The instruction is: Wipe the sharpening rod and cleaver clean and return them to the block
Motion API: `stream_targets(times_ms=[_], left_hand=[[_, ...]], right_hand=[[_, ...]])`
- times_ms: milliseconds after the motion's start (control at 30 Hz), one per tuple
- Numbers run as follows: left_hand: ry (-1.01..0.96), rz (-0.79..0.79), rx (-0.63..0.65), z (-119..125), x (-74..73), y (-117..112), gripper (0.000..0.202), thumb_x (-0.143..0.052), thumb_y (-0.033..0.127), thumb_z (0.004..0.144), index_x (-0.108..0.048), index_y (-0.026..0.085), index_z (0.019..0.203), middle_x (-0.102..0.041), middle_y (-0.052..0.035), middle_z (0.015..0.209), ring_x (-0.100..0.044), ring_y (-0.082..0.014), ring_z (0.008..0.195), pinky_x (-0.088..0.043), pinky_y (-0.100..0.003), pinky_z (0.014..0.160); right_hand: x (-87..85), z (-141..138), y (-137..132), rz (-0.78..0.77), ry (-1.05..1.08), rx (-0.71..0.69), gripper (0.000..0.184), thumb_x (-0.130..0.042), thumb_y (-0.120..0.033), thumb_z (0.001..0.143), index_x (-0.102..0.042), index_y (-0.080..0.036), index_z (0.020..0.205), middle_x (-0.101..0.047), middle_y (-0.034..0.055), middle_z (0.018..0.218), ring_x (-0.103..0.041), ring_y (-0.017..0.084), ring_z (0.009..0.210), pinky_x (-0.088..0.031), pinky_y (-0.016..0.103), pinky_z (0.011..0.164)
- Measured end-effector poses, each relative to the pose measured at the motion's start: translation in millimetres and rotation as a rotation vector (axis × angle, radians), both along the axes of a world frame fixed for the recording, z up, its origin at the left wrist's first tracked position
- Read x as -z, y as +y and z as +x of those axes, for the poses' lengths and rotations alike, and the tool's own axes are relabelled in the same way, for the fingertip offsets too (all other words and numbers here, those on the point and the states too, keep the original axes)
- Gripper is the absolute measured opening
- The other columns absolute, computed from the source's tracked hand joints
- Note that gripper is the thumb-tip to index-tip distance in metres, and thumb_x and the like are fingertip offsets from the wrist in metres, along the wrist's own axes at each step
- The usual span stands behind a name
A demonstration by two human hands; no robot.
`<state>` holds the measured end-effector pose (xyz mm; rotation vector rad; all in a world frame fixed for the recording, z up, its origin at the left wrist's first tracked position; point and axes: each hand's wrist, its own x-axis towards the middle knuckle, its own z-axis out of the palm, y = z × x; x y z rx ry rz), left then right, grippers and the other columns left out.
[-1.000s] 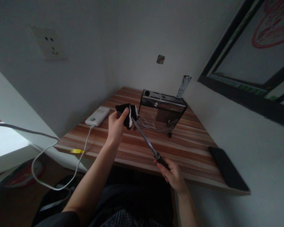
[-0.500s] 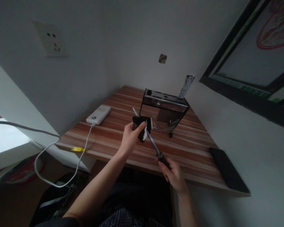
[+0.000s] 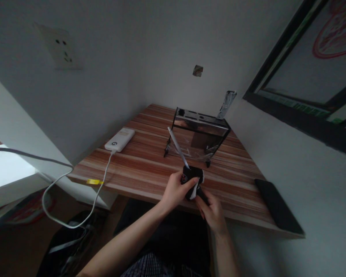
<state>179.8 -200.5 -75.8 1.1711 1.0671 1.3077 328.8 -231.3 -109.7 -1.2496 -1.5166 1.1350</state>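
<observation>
My left hand (image 3: pixel 175 189) pinches a black cloth (image 3: pixel 194 173) with a white underside, folded around a sharpening steel. The long, slim metal rod of the sharpening steel (image 3: pixel 178 147) sticks out beyond the cloth, pointing up and to the left. Closed on its black handle is my right hand (image 3: pixel 213 211), low and close beside the left one. The cloth hides the lower part of the rod. Just past the rod stands a rack with a slotted black top (image 3: pixel 202 116) and see-through sides, some clear plastic film hanging at its base.
A white power bank (image 3: pixel 120 140) with a cable (image 3: pixel 106 173) lies at the left of the wood-grain table (image 3: pixel 144 154). A black phone-like slab (image 3: pixel 278 207) rests on the right edge. A wrapped strip (image 3: pixel 227 104) stands up from the rack. Walls close in behind and at the right.
My left hand and the cloth have slid down the rod, toward the handle and to the right. Much more of the rod's tip now shows. My right hand stays nearly in place.
</observation>
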Motion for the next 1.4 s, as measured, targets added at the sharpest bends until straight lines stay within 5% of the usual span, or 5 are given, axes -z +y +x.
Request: stream_targets(times_ms=[733, 1000, 1400], left_hand=[[-0.056, -0.022, -0.071, -1.8, -2.0, -9.3, 0.024, -0.075, 0.036, 0.064, -0.063, 0.016, 0.066, -0.059, 0.0026, 0.060, -0.051, -0.0118, 0.055, -0.039, -0.022, 0.052], [-0.079, 0.006, -0.147, -11.9, -4.0, -2.5, 0.025, -0.076, 0.036, 0.065, -0.065, 0.015, 0.069, -0.063, 0.0013, 0.061, -0.055, -0.0125, 0.055, -0.041, -0.021, 0.052], [-0.174, 0.098, -0.279, -42.7, -14.1, 23.3, 0.031, -0.075, 0.042, 0.067, -0.066, 0.013, 0.070, -0.065, -0.0004, 0.061, -0.056, -0.0109, 0.052, -0.042, -0.020, 0.048]], right_hand=[[-1.2, -0.9, -1.0, 0.124, -0.052, 0.008, 0.037, -0.061, -0.049, 0.083, -0.072, -0.018, 0.098, -0.050, -0.0031, 0.044, -0.058, 0.018, 0.053, -0.044, 0.024, 0.046], [-3.2, -4.5, -1.3, 0.150, -0.051, -0.017, 0.028, -0.061, -0.040, 0.085, -0.071, -0.017, 0.095, -0.071, 0.0046, 0.081, -0.067, 0.021, 0.079, -0.052, 0.028, 0.072], [-3.9, -3.4, -2.6, 0.151, -0.107, -0.039, 0.034, -0.060, -0.044, 0.086, -0.072, -0.015, 0.099, -0.074, 0.0092, 0.096, -0.069, 0.024, 0.087, -0.054, 0.029, 0.076]])
